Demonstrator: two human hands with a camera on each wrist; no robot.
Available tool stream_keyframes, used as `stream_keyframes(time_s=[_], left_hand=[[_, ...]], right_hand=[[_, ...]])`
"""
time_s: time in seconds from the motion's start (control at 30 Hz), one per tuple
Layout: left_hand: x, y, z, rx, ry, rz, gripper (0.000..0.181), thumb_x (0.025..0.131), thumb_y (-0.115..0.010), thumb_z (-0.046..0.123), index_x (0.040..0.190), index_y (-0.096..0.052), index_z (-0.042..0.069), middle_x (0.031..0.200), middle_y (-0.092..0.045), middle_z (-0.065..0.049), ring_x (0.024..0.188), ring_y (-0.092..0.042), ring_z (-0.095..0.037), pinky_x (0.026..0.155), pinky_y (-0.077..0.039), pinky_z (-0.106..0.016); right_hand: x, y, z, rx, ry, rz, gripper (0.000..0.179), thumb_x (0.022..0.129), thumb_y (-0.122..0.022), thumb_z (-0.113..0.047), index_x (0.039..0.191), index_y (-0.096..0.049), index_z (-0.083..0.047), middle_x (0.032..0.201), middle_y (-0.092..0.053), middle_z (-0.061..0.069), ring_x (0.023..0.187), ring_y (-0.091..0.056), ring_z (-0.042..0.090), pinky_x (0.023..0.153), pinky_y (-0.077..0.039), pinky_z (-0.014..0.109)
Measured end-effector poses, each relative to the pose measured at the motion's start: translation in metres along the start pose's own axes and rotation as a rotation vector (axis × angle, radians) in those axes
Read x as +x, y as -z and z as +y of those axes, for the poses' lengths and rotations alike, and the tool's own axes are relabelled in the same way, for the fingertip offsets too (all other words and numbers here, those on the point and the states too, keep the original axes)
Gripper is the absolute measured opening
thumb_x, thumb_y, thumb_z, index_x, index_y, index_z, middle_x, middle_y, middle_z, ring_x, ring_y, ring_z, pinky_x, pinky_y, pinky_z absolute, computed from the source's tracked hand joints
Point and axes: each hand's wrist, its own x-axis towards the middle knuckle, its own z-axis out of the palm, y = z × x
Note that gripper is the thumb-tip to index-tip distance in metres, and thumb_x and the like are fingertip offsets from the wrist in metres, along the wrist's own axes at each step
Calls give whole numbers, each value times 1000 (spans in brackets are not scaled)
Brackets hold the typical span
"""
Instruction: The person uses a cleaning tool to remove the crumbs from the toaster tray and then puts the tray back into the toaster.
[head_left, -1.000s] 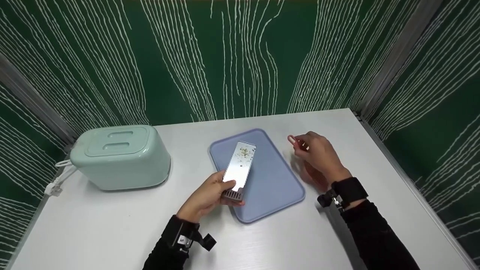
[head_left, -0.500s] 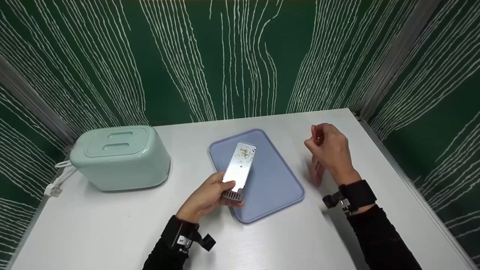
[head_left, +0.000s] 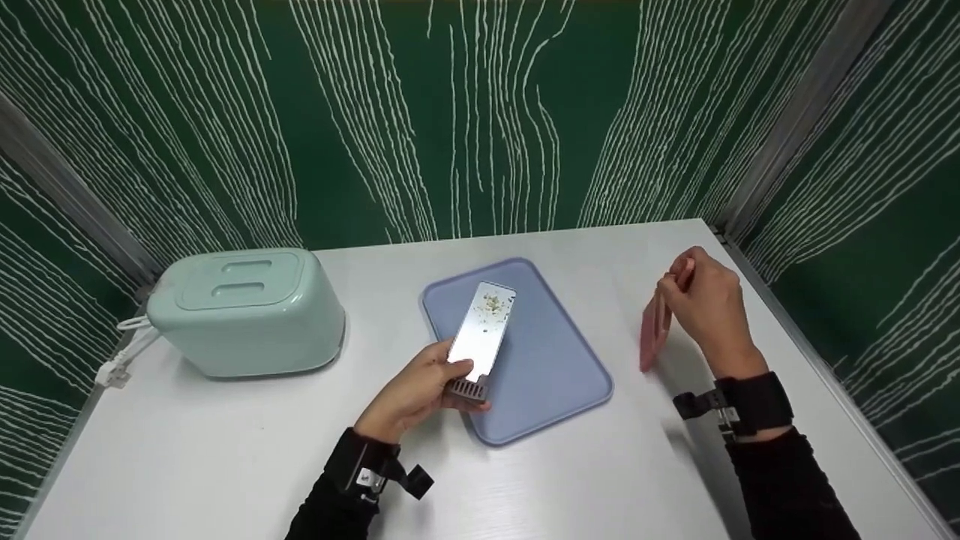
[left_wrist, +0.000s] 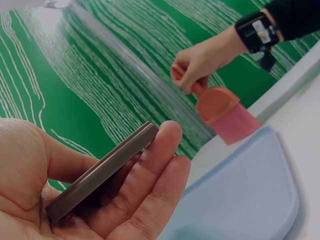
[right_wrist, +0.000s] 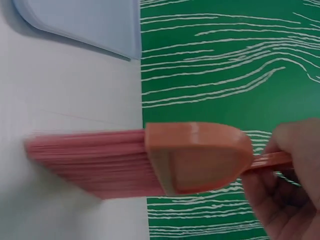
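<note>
My left hand point(head_left: 409, 391) holds a shiny metal crumb tray point(head_left: 480, 334) by its near end, thumb on top and fingers beneath. Yellowish crumbs lie toward its far end, and its near end has a slotted grey-brown edge. In the left wrist view the crumb tray point(left_wrist: 102, 170) shows edge-on across the palm. Right of the blue tray, my right hand point(head_left: 711, 304) grips a small orange hand brush point(head_left: 654, 330) by its handle. The brush's pink bristles point(right_wrist: 95, 162) point down over the white table in the right wrist view, slightly blurred.
A light-blue tray point(head_left: 555, 382) lies on the white table point(head_left: 225, 465) beneath the crumb tray. At the left stands a mint-green toaster point(head_left: 247, 330) with its lid on, its white cord and plug point(head_left: 114, 371) beside it. Green walls with white streaks enclose the table's back and sides.
My right hand has carried the brush rightward, away from the blue tray, and the bristles now hang downward. The left hand and the crumb tray have stayed put.
</note>
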Motion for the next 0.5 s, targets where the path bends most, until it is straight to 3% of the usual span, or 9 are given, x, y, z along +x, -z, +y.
stream_keyframes(time_s=[0.07,0.23,0.33,0.5], left_hand=[[-1,1,1,6,1,-1,55,111,-44,5,164,-33,-3,107,-67,-17,87,-78,-23,84,-67,-41],[-2,3,3,23,-3,-11,56,110,-44,5,164,-32,-3,110,-67,-17,84,-79,-23,81,-67,-40],[-4,5,5,47,-16,-15,54,110,-44,4,163,-33,-3,116,-66,-20,84,-79,-25,81,-67,-41],[-6,7,7,97,-40,9,37,110,-46,3,147,-39,0,114,-65,-20,82,-81,-26,81,-67,-44]], right_hand=[[0,6,4,-19,-2,-42,15,100,-65,-14,93,-61,-2,71,-57,8,69,-56,23,61,-39,19],[-3,17,16,-67,-64,-164,41,102,-66,-30,72,-49,-8,57,-42,-1,59,-47,19,53,-35,32],[-4,24,21,-83,-120,-225,47,104,-64,-38,70,-50,-7,57,-43,0,57,-46,19,50,-33,33],[-4,35,29,-88,-184,-330,56,106,-58,-44,67,-63,-5,54,-53,0,55,-47,17,49,-33,31]])
